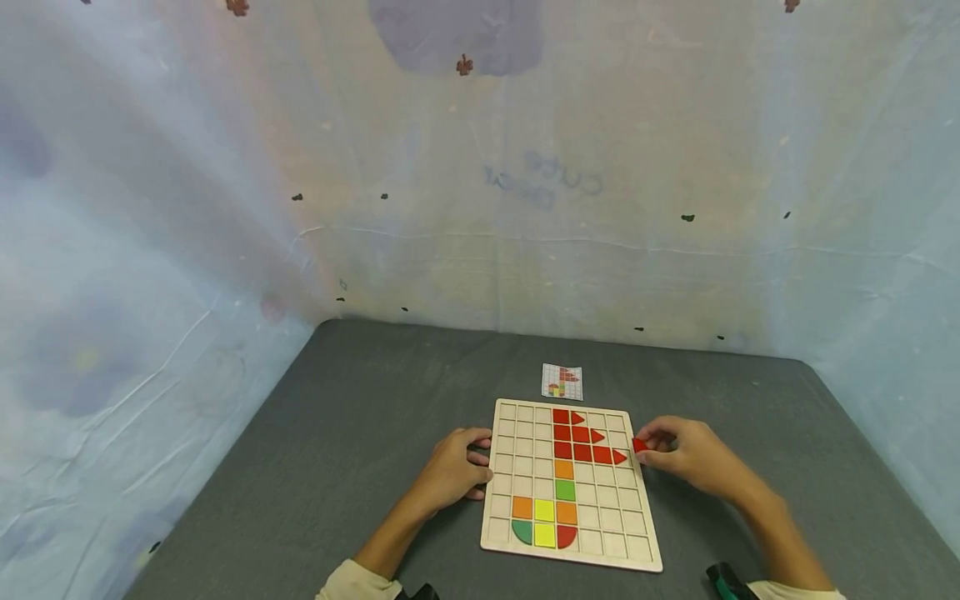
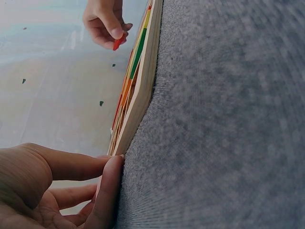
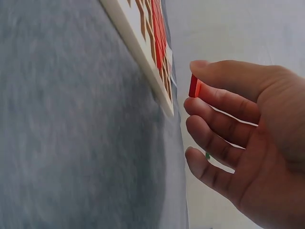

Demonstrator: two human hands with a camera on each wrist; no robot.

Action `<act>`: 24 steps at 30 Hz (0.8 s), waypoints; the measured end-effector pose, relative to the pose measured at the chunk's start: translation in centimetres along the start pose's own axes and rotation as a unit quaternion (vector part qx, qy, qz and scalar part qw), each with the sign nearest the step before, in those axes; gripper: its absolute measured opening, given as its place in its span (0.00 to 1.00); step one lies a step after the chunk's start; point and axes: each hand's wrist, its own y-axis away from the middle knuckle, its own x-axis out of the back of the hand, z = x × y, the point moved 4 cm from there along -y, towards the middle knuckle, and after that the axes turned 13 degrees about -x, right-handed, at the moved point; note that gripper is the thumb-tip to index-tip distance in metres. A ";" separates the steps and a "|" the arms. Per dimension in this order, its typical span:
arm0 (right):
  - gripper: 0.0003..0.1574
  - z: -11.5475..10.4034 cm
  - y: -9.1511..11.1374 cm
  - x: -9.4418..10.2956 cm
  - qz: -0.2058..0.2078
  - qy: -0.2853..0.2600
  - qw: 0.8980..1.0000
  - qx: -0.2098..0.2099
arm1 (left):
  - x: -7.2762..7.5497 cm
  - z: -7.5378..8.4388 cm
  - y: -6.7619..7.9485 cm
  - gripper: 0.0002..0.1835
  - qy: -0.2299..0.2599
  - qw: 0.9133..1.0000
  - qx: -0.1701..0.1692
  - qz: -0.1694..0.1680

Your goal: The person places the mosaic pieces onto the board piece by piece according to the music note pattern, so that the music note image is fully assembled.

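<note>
A wooden grid board [image 1: 525,483] lies on the grey table, with red, orange, yellow and green tiles set in some of its squares. My left hand [image 1: 453,471] holds the board's left edge; in the left wrist view the thumb and a finger touch its corner [image 2: 116,151]. My right hand [image 1: 693,454] pinches a small red tile [image 3: 194,87] between thumb and fingers, just beyond the board's right edge. Three rows of red tiles [image 1: 582,452], each ending in a pointed piece, fill the upper part of the board.
Behind the board lies a small printed card [image 1: 562,382] showing a coloured grid pattern. A grey cloth-covered table [image 1: 405,367] surrounds the board. Pale patterned sheeting [image 1: 495,275] hangs at the back and sides.
</note>
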 end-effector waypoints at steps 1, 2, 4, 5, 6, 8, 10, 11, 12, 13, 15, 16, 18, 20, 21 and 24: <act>0.16 -0.3 -0.1 -0.2 -0.001 0.001 1.000 0.004 | 0.0 0.0 0.0 0.33 0.000 1.000 -0.001 0.000; 0.16 -0.6 -0.1 -0.4 -0.003 0.003 1.000 0.010 | 0.0 -0.1 0.0 0.33 0.000 1.000 -0.003 0.001; 0.15 -1.1 -0.2 -0.8 -0.006 0.003 1.000 0.021 | 0.0 -0.1 0.0 0.33 0.000 1.000 -0.005 0.001; 0.15 -1.4 -0.3 -1.0 -0.009 0.002 1.000 0.026 | 0.0 -0.1 0.0 0.33 -0.001 1.000 -0.006 0.001; 0.15 -1.7 -0.3 -1.2 -0.012 0.004 0.999 0.032 | 0.0 -0.2 0.0 0.33 -0.001 1.000 -0.007 0.001; 0.16 -2.2 -0.3 -1.6 -0.019 0.003 0.999 0.036 | -0.1 -0.2 0.0 0.33 -0.002 1.000 -0.007 0.001; 0.16 -2.7 -0.4 -1.9 -0.027 0.001 0.999 0.043 | -0.1 -0.2 0.0 0.33 -0.001 1.000 -0.007 0.002; 0.16 -3.0 -0.4 -2.1 -0.029 0.000 0.998 0.047 | -0.1 -0.2 0.0 0.33 -0.001 1.000 -0.007 0.002; 0.16 -3.2 -0.5 -2.3 -0.032 -0.001 0.998 0.052 | -0.1 -0.2 0.0 0.34 -0.001 1.000 -0.007 0.002; 0.16 -3.4 -0.5 -2.5 -0.035 -0.003 0.998 0.058 | -0.1 -0.1 0.0 0.34 0.000 1.000 -0.007 0.002; 0.16 -3.9 -0.7 -2.9 -0.041 -0.002 0.997 0.071 | 0.0 -0.1 -0.1 0.34 0.000 1.000 -0.006 0.002; 0.15 -4.1 -0.8 -3.0 -0.044 -0.001 0.996 0.078 | 0.0 -0.1 -0.1 0.34 0.001 1.000 -0.005 0.002; 0.14 -4.5 -0.9 -3.4 -0.048 -0.002 0.995 0.090 | 0.0 -0.1 0.0 0.34 0.003 1.000 -0.002 0.002; 0.13 -4.9 -1.0 -3.7 -0.050 -0.003 0.994 0.099 | 0.0 -0.1 0.0 0.34 0.004 1.000 0.000 0.002; 0.13 -5.2 -1.0 -3.8 -0.052 -0.006 0.993 0.104 | 0.0 -0.2 0.0 0.34 0.004 1.000 0.000 0.002; 0.13 -5.9 -1.0 -4.3 -0.060 -0.014 0.992 0.112 | 0.0 -0.2 -0.1 0.34 0.003 1.000 0.000 0.002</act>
